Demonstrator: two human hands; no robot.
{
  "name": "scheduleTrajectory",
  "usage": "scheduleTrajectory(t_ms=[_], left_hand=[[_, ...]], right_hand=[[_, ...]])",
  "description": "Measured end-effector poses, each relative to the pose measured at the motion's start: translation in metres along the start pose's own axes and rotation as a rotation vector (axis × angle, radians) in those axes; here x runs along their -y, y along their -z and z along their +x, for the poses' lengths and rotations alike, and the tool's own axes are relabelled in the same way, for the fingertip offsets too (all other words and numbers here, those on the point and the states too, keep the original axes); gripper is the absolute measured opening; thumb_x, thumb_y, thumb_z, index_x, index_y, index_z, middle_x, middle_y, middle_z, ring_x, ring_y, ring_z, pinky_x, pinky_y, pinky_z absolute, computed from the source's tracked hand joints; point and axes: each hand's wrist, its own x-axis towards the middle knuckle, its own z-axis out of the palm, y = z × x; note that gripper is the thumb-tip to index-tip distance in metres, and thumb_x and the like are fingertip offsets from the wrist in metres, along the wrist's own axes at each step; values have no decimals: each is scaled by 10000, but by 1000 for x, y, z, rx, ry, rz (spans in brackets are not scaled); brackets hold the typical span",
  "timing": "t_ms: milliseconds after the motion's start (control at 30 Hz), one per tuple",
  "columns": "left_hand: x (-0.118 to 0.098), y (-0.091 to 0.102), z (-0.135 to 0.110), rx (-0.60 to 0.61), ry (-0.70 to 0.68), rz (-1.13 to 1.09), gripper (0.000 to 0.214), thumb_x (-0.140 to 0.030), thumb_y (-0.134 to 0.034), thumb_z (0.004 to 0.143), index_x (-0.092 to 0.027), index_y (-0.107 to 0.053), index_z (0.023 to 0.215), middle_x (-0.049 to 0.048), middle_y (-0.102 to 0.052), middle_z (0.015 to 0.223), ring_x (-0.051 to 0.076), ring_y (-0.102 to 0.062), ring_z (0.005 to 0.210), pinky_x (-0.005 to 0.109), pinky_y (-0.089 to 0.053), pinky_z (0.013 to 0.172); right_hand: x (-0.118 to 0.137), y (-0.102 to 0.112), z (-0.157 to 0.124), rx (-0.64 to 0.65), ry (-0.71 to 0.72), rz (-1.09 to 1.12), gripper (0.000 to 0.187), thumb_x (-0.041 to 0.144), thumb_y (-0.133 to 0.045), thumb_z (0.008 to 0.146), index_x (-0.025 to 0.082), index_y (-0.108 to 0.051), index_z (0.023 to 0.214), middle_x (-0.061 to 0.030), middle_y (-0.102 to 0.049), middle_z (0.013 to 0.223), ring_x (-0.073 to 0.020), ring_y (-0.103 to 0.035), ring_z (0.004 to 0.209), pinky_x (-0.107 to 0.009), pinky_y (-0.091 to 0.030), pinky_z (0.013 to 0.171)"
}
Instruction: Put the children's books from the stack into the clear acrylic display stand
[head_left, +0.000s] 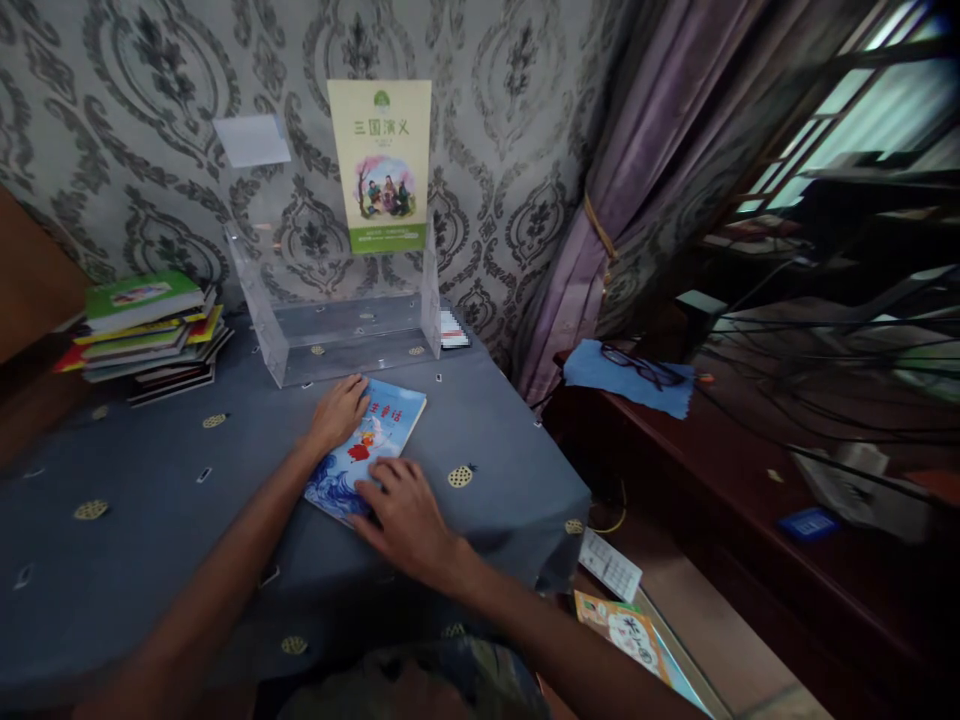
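A blue children's book (361, 454) lies flat and slanted on the table, its cover showing Chinese lettering, a small red figure and dark blue waves. My left hand (340, 412) rests on its upper left edge, fingers stretched over the cover. Across its lower right part lies my right hand (409, 515), fingers spread and slightly bent, thumb near the bottom edge. Just beyond the book stands a clear plastic rack (259, 325). A pale yellow-green book or card (386, 150) with Chinese lettering is upright at the rack's back right.
Several books are stacked (146, 320) at the left against the wall. The grey tablecloth (247, 440) has pineapple prints. Right of the table, a dark red desk (750, 480) carries glasses (645, 365) on a blue cloth and loose cables. An orange book (622, 635) lies low at the right.
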Motion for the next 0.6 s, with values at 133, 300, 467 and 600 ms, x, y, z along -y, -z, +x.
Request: scheduleTrajectory(t_ms=[133, 300, 467, 600], left_hand=[[-5, 9, -6, -10, 67, 9, 396, -261, -427, 1004, -146, -599, 1342, 166, -577, 1435, 277, -556, 1308, 425, -421, 1119], [-3, 23, -20, 23, 141, 49, 365, -286, -447, 995, -154, -608, 1295, 155, -673, 1210, 279, -628, 1155, 400, -484, 998], [17, 32, -23, 20, 305, -83, 343, -300, -539, 915, -158, -641, 1211, 138, -732, 1069, 291, -680, 1033, 383, -521, 888], [31, 35, -29, 76, 420, -618, 199, -372, -651, 800, -177, -675, 828, 74, -722, 753, 253, -697, 732, 319, -533, 654]], right_hand=[[12, -8, -13, -13, 13, 80, 238, 365, -648, 965, 208, -688, 1139, -91, -679, 1218, -265, -547, 1225, -425, -461, 990], [0, -7, -14, -30, -107, 126, 380, 437, -703, 913, 218, -681, 1223, -137, -577, 1412, -303, -487, 1349, -488, -419, 1087], [-12, 1, -5, 20, -267, 108, 470, 441, -620, 955, 199, -612, 1358, -209, -426, 1560, -378, -354, 1474, -591, -363, 1130], [-19, 2, 0, 70, -319, 131, 480, 375, -600, 965, 205, -570, 1413, -206, -413, 1579, -378, -317, 1502, -603, -377, 1129]])
